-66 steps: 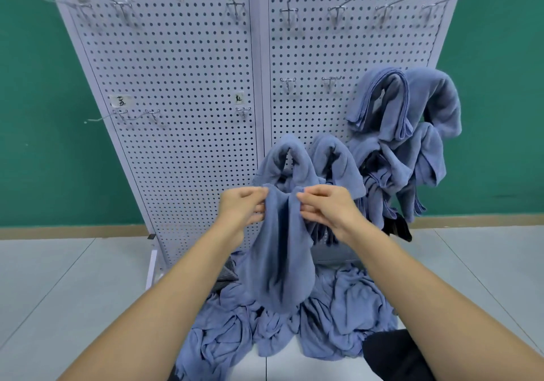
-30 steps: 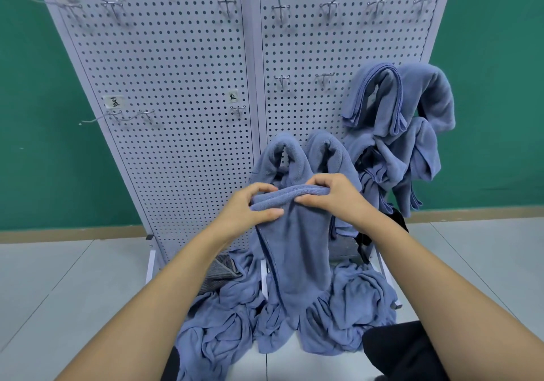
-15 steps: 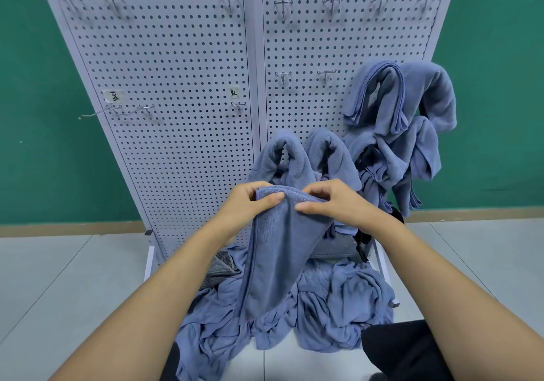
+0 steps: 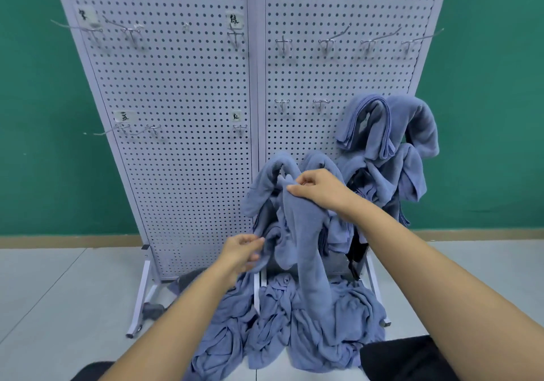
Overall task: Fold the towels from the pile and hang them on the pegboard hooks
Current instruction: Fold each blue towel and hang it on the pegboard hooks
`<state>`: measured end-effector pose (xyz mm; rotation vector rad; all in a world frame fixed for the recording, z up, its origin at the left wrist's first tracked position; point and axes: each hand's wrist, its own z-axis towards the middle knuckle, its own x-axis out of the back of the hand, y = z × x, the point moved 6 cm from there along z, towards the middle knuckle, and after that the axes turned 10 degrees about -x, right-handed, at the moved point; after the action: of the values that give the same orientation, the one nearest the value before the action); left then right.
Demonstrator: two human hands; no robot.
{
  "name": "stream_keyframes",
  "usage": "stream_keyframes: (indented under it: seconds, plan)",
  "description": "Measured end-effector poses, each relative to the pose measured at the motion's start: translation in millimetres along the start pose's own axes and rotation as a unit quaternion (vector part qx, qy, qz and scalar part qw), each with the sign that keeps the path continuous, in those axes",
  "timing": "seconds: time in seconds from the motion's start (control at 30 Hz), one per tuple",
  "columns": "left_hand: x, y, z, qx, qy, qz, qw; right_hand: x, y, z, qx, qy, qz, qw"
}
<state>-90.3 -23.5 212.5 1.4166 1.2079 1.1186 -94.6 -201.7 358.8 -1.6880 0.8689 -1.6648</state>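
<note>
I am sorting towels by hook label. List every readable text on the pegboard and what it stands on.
"绿": upper middle label, handwritten.
"红": lower middle label, handwritten.
"蓝": lower left label, slightly blurred.
Upper left label: one handwritten character, too blurred to read.

Head-worn view, forward-down, near pegboard [image 4: 188, 115]

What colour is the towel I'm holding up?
The towel is plain greyish blue, shown best in the head view.
</note>
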Motion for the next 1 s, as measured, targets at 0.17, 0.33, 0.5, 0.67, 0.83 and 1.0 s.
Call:
stream_keyframes:
  seconds: [0.17, 0.33, 0.5, 0.67, 0.83, 1.0]
  plan:
    - [-43.4, -42.5, -33.8, 0.206, -0.106, -0.172, 0.957, 41.3, -48.5, -20.3, 0.035, 0.019, 0.085, 0.996]
    - [-71.4, -16.6, -48.0, 0.239, -0.165, -0.528, 0.798, 93.8, -51.5, -38.8, 0.042, 0.064, 0.245, 0.966]
    - [-42.9, 23.9, -29.0, 0.129, -0.088, -0.475, 0.866, 127.8, 14.6, -46.6, -0.051, 0.121, 0.322, 0.938]
    - [4.4, 48.4, -10.3, 0.056, -0.028, -0.226, 0.972, 125.5, 90.1, -55.4, -0.139, 0.061, 0.206, 0.967]
    - [29.4, 95.5, -4.6, -0.077, -0.106, -0.116, 0.985, 124.2, 121.7, -52.2, -0.127, -0.001, 0.182, 0.975]
    - [40.8, 137.4, -6.0, -0.158, -0.119, -0.12, 0.973, 133.2, 95.5, -52.5, -0.041, 0.033, 0.256, 0.965]
